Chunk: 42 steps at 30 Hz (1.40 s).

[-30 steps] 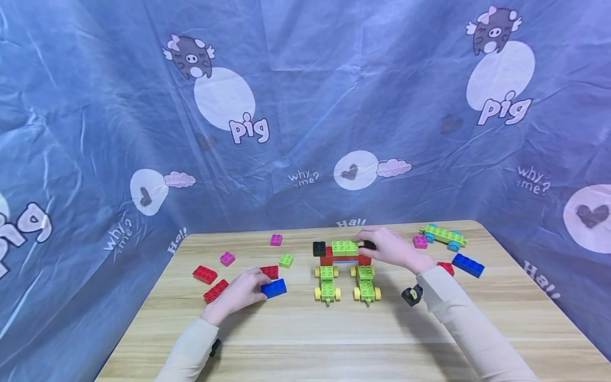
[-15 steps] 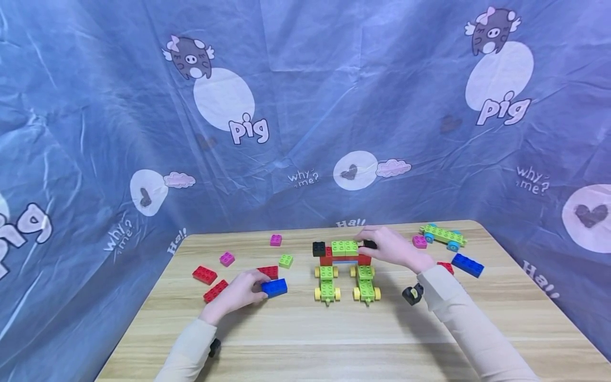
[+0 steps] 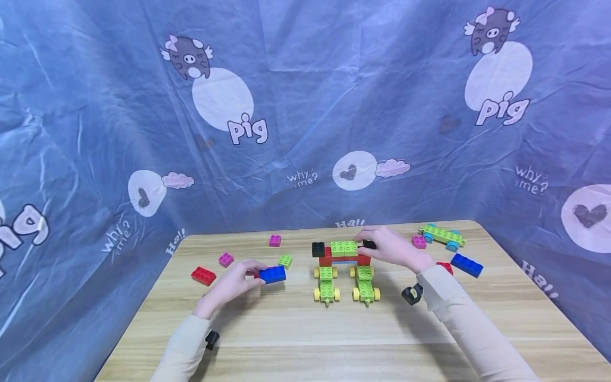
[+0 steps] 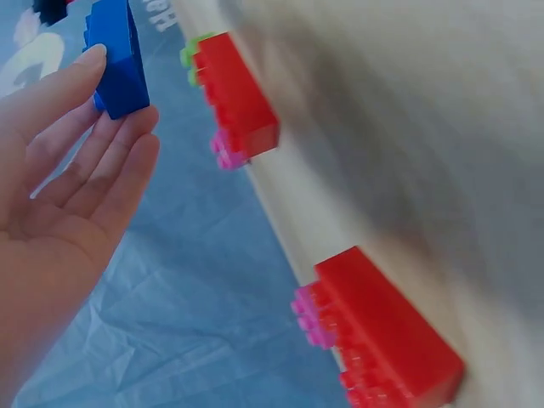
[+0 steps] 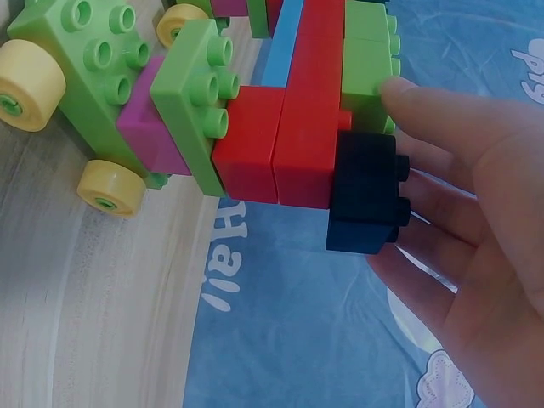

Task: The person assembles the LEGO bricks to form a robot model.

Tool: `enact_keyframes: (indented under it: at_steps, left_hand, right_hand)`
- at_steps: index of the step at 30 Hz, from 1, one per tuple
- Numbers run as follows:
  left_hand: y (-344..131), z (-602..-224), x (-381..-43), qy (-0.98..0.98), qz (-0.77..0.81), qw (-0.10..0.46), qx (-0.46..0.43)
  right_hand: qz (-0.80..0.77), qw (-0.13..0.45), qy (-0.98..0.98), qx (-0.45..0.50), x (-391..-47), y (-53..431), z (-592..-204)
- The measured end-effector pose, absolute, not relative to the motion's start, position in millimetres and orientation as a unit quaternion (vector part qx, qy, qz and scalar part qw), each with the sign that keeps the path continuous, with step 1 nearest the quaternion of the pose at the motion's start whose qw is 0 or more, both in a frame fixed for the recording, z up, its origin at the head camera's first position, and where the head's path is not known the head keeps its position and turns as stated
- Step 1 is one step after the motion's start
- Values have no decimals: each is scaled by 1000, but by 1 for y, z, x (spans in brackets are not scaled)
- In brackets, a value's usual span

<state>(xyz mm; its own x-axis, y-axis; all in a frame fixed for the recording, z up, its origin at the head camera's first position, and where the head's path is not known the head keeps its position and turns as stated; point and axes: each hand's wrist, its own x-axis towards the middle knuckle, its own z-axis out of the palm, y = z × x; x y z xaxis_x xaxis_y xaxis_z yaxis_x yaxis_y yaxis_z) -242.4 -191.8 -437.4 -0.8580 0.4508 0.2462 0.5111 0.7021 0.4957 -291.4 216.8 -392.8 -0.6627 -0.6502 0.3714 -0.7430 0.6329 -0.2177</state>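
My left hand (image 3: 231,284) pinches a blue toy brick (image 3: 273,275) between thumb and fingers, held above the table left of the brick structure. In the left wrist view this blue brick (image 4: 126,68) is off the table. The structure has two green wheeled bases (image 3: 326,286) with yellow wheels, bridged by red bricks (image 3: 326,260). Green bricks (image 3: 344,248) sit on top, with a black brick (image 3: 317,249) at each end. At its right end my right hand (image 3: 389,246) holds the top, thumb against a green brick (image 5: 367,72) and fingers behind the black brick (image 5: 361,191).
Left of the structure lie red bricks (image 3: 203,275), pink bricks (image 3: 226,259) and a small green brick (image 3: 285,260). To the right are a blue brick (image 3: 466,265), a red brick (image 3: 446,267), a pink brick (image 3: 419,242) and a green car base (image 3: 442,236) with blue wheels.
My left hand has lifted the blue brick off the table, moving slightly away from me. My right hand and the structure have stayed in place.
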Motion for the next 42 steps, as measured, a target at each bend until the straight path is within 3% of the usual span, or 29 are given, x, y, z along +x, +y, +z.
enact_keyframes:
  at_steps: [14, 42]
  left_hand:
    - [-175, -403, -256, -897, -338, 106, -263]
    - [-79, -385, -291, -857, -370, 89, -346]
  right_hand:
    - [176, 118, -901, 379, -291, 217, -392]
    - [171, 112, -903, 379, -290, 215, -390]
